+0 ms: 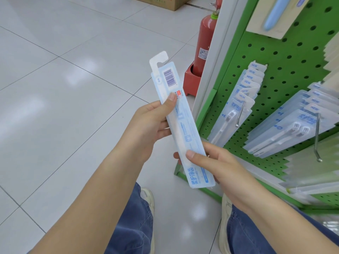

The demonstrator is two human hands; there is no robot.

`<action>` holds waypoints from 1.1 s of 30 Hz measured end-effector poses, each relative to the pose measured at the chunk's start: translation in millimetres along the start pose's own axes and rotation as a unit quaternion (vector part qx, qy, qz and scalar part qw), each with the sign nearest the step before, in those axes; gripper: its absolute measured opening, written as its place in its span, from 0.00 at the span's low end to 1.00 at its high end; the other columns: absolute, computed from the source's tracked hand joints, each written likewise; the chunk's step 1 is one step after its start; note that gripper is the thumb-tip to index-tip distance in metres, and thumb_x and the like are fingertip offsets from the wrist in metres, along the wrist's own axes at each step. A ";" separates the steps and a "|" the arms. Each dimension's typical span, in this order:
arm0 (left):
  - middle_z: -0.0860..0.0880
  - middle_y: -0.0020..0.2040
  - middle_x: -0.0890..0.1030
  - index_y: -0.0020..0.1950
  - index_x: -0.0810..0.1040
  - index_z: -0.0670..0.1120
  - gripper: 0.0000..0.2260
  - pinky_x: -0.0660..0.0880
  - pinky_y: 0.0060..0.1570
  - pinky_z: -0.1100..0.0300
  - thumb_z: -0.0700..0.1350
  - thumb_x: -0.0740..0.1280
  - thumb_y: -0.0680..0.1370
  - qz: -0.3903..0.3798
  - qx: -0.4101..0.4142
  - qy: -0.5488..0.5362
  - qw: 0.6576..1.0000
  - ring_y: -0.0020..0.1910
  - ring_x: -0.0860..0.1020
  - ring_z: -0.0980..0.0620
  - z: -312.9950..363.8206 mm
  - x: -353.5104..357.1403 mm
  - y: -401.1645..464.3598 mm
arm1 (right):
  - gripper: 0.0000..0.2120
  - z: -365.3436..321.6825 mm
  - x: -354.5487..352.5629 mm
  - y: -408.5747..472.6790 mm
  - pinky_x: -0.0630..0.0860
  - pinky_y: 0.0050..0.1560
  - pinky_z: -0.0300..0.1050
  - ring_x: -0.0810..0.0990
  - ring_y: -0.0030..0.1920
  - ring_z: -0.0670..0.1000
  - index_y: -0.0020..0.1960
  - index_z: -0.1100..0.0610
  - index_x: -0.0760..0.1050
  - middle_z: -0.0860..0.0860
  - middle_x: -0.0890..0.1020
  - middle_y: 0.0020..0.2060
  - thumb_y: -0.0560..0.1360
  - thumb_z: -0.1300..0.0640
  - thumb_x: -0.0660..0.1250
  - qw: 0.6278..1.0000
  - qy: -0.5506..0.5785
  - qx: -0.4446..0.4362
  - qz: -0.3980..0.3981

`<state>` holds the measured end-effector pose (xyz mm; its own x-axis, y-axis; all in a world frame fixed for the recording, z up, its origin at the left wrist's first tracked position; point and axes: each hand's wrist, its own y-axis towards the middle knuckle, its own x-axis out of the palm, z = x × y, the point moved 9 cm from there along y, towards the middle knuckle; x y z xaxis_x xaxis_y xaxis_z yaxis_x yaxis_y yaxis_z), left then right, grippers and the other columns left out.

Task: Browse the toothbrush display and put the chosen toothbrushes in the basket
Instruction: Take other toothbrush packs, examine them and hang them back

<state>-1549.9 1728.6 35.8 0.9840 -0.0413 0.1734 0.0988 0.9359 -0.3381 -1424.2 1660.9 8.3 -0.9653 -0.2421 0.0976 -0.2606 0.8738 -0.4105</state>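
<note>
From the head camera, a person holds one long toothbrush pack (183, 123) in both hands, out in front of the body and above the floor (64, 88). The pack is pale blue and see-through, and its back faces up, with a barcode near the top and blue writing lower down. Its white hook tab points away from the person. The left hand (152, 123) grips the middle of the pack, with the thumb pressed on the front and the fingers (165, 132) curled round behind it. The right hand (218, 165) grips the lower part, thumb on top and fingers tucked under. To the right stands a green pegboard display (275, 57) full of holes. More toothbrush packs (238, 101) hang in rows on metal hooks there, and another bunch (293, 129) hangs further right. A red fire extinguisher (203, 44) stands on the floor just beside the display's white edge. A cardboard box (165, 2) sits far back on the floor. Blue jeans and pale shoes show at the bottom. No basket shows in this view.
</note>
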 end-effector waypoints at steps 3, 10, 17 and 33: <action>0.50 0.48 0.84 0.55 0.80 0.46 0.12 0.79 0.50 0.59 0.52 0.67 0.78 0.031 0.017 0.033 0.999 0.46 0.83 0.55 0.0 0.4 -1.9 | 0.09 -1.9 -2.0 0.6 0.81 0.48 0.44 0.84 0.44 0.49 0.54 0.54 0.80 0.51 0.86 0.46 0.78 0.64 0.65 0.994 -0.095 -0.036 0.037; 0.53 0.49 0.80 0.49 0.75 0.52 0.02 0.77 0.59 0.47 0.48 0.68 0.79 0.060 0.027 0.050 0.997 0.52 0.82 0.54 -0.7 5.7 -5.0 | 0.23 -15.8 9.7 -9.5 0.67 0.33 0.43 0.82 0.44 0.53 0.71 0.47 0.66 0.46 0.82 0.48 0.77 0.45 0.63 0.765 -0.610 -0.168 0.121; 0.51 0.55 0.83 0.53 0.76 0.58 0.11 0.72 0.64 0.49 0.49 0.71 0.73 0.001 0.049 0.056 0.997 0.51 0.83 0.55 4.3 21.2 -10.1 | 0.17 -40.0 -35.0 -32.2 0.76 0.30 0.42 0.81 0.32 0.44 0.44 0.45 0.81 0.38 0.81 0.32 0.74 0.39 0.57 0.781 -0.521 -0.245 0.242; 0.50 0.56 0.84 0.60 0.79 0.50 0.16 0.76 0.60 0.58 0.45 0.70 0.72 -0.314 0.005 0.238 0.919 0.57 0.81 0.50 -30.9 77.2 -23.4 | 0.07 -66.8 -97.4 -52.2 0.75 0.45 0.35 0.82 0.39 0.42 0.40 0.47 0.78 0.39 0.82 0.35 0.76 0.51 0.64 0.865 -0.191 -0.292 0.362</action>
<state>-1471.6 1692.7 28.5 0.6877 -0.7200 -0.0931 0.6698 0.6787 -0.3011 -1317.5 1667.0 80.8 -0.8330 0.4324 -0.3451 0.3390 0.8919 0.2993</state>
